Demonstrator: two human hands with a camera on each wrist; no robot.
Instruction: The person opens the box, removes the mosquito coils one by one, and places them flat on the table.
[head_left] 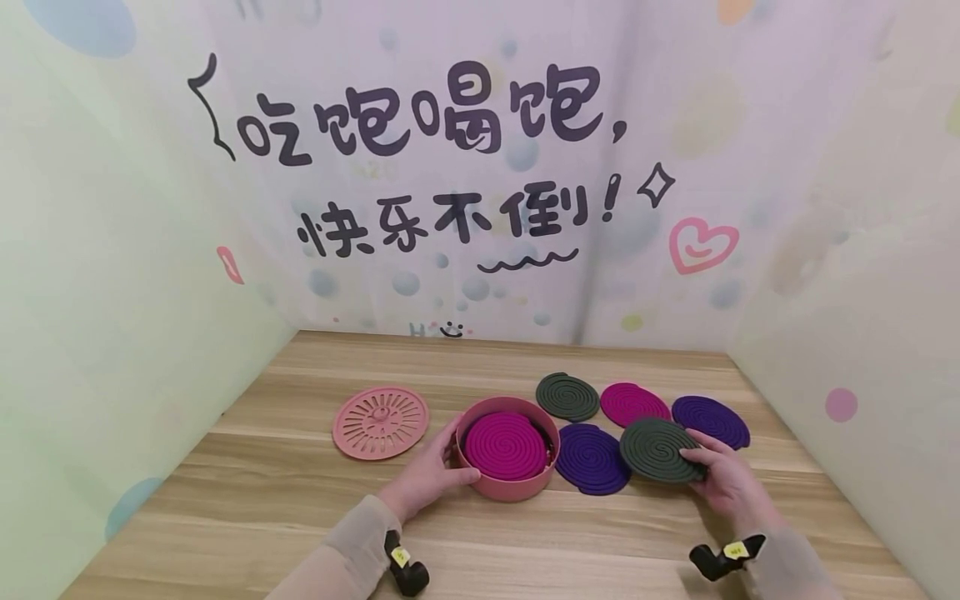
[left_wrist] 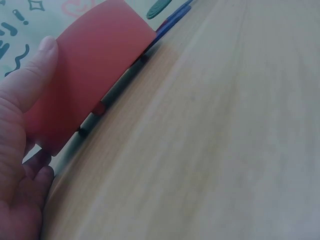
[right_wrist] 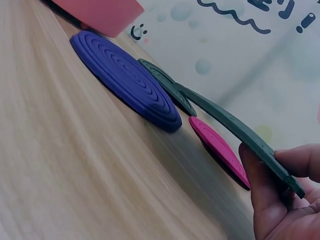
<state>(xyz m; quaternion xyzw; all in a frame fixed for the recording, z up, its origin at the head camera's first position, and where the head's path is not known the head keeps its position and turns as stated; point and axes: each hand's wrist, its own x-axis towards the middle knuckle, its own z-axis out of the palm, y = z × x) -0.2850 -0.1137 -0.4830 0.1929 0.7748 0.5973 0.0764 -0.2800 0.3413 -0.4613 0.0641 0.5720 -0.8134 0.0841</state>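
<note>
My left hand (head_left: 423,481) grips the left side of a round pink mosquito coil box (head_left: 512,490), thumb at its front and fingers round the back. A magenta mosquito coil (head_left: 506,446) lies inside at the top; what is beneath it is mostly hidden. In the left wrist view, the box's wall (left_wrist: 95,60) stands slightly above the table on small feet. To the right, my right hand (head_left: 729,482) pinches a dark green mosquito coil (head_left: 654,450) by its right edge. The right wrist view shows this coil (right_wrist: 225,118) tilted and raised off the table.
A slotted pink lid (head_left: 381,450) lies left of the box. Right of the box lie a blue coil (head_left: 592,460), a green coil (head_left: 567,397), a magenta coil (head_left: 633,403) and another blue coil (head_left: 712,419). Printed curtains (head_left: 450,292) stand behind the wooden table (head_left: 300,500).
</note>
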